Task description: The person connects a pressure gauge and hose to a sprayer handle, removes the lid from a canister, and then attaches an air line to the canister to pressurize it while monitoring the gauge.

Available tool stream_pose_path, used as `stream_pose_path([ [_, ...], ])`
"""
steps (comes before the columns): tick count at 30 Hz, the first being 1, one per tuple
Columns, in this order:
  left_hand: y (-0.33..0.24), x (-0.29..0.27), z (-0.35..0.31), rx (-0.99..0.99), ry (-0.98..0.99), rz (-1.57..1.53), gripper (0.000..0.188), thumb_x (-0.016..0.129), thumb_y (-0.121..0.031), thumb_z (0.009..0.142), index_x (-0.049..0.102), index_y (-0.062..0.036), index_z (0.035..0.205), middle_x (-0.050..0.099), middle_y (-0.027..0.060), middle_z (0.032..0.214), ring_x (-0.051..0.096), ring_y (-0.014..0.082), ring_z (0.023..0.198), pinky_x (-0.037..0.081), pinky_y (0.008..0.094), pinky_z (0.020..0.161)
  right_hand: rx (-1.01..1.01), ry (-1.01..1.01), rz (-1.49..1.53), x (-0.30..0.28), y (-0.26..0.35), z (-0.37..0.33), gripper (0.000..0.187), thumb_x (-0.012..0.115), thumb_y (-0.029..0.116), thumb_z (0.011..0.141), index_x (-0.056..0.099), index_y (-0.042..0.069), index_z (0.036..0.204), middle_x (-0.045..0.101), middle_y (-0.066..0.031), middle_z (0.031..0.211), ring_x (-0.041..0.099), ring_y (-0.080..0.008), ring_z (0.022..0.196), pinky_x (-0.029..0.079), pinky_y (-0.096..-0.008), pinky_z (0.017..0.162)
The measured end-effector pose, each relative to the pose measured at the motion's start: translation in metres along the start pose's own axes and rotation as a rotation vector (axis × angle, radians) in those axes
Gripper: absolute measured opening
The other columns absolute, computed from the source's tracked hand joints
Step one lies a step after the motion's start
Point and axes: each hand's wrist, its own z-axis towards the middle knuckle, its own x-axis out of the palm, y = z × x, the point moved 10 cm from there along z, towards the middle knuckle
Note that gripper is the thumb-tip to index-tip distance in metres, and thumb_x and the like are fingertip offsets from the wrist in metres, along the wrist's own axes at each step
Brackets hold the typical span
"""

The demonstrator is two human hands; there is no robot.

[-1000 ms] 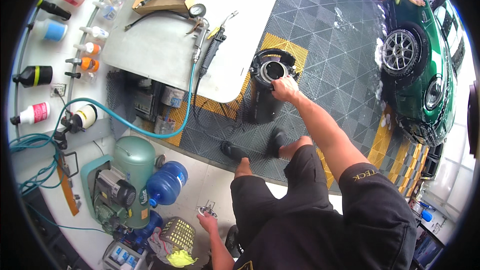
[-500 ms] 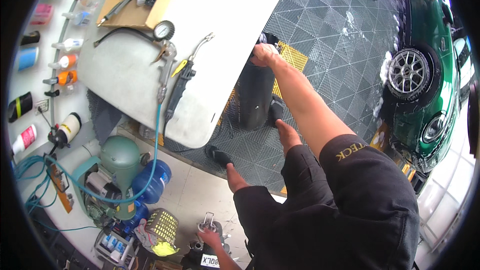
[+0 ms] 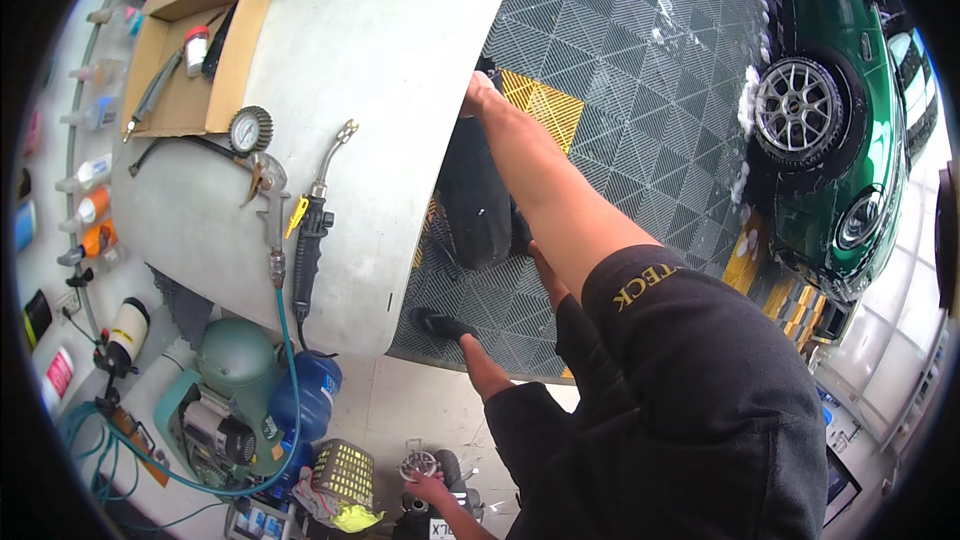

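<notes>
My right arm reaches past the table's edge to the top of a tall black cylindrical tank (image 3: 474, 200) standing on the tiled floor. At its upper end my right hand (image 3: 480, 90) is closed, with the fingers partly hidden by the table. Low in the view, out to my left side, my left hand (image 3: 428, 487) grips a round metal lid-like part (image 3: 418, 463) with a thin wire loop. My foot (image 3: 440, 325) is beside the tank's base.
On the white table (image 3: 370, 60) are a cardboard box (image 3: 228, 90), an air gun with a gauge (image 3: 250, 130) and a black spray lance (image 3: 312, 240). A blue hose runs down past a green compressor (image 3: 235, 350). A soapy green car (image 3: 840, 160) stands right; a basket (image 3: 343, 475) sits below.
The view has swung so the table and car sit further left. The tank's top leans a little more to the left, with my right hand still at it. My left hand keeps the metal part.
</notes>
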Motion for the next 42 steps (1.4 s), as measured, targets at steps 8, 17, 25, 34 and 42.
stream_pose_path([
  [8, -0.026, 0.001, 0.008, 0.042, 0.012, -0.019, 0.036, 0.047, -0.03, 0.108, 0.043, 0.0053, 0.114, 0.063, 0.0188, 0.081, 0.061, 0.0204, 0.048, 0.045, 0.0266, 0.039, 0.177, 0.053, 0.125, 0.007, -0.025, -0.006, 0.032, 0.056, 0.028, 0.093, 0.072, 0.017, 0.119, 0.073, -0.0084, 0.12, 0.07, -0.0261, 0.11, 0.057, -0.0401, 0.089],
  [17, -0.008, 0.0, -0.014, 0.024, -0.046, -0.011, 0.035, 0.048, -0.029, 0.107, 0.042, 0.0055, 0.11, 0.063, 0.0199, 0.083, 0.06, 0.0217, 0.045, 0.044, 0.0281, 0.036, 0.289, 0.064, 0.08, 0.028, -0.059, -0.006, 0.033, 0.065, 0.033, 0.083, 0.077, 0.01, 0.104, 0.075, -0.0123, 0.111, 0.071, -0.0291, 0.105, 0.058, -0.0396, 0.091],
  [25, -0.007, 0.009, -0.021, 0.016, -0.01, 0.006, 0.032, 0.048, -0.027, 0.107, 0.044, 0.0043, 0.112, 0.063, 0.0183, 0.083, 0.06, 0.0213, 0.047, 0.045, 0.0299, 0.039, 0.302, 0.043, 0.151, 0.017, -0.046, -0.019, 0.033, 0.065, 0.033, 0.084, 0.076, 0.007, 0.101, 0.075, -0.0125, 0.107, 0.072, -0.0294, 0.102, 0.058, -0.0396, 0.088],
  [34, -0.005, 0.018, -0.01, 0.083, 0.031, -0.128, 0.033, 0.048, -0.026, 0.106, 0.043, 0.0071, 0.107, 0.062, 0.0236, 0.087, 0.063, 0.0258, 0.049, 0.046, 0.0317, 0.038, 0.244, 0.136, 0.06, -0.024, 0.034, -0.125, 0.031, 0.064, 0.031, 0.084, 0.076, 0.005, 0.097, 0.075, -0.017, 0.106, 0.073, -0.0311, 0.1, 0.055, -0.043, 0.092],
  [42, -0.008, 0.006, 0.052, 0.172, 0.041, -0.143, 0.034, 0.047, -0.023, 0.106, 0.044, 0.0104, 0.112, 0.062, 0.0299, 0.099, 0.067, 0.0321, 0.056, 0.054, 0.0381, 0.042, 0.272, 0.187, 0.051, -0.017, 0.109, -0.239, 0.029, 0.068, 0.03, 0.082, 0.073, 0.006, 0.099, 0.074, -0.0178, 0.095, 0.07, -0.0363, 0.1, 0.045, -0.0511, 0.102],
])
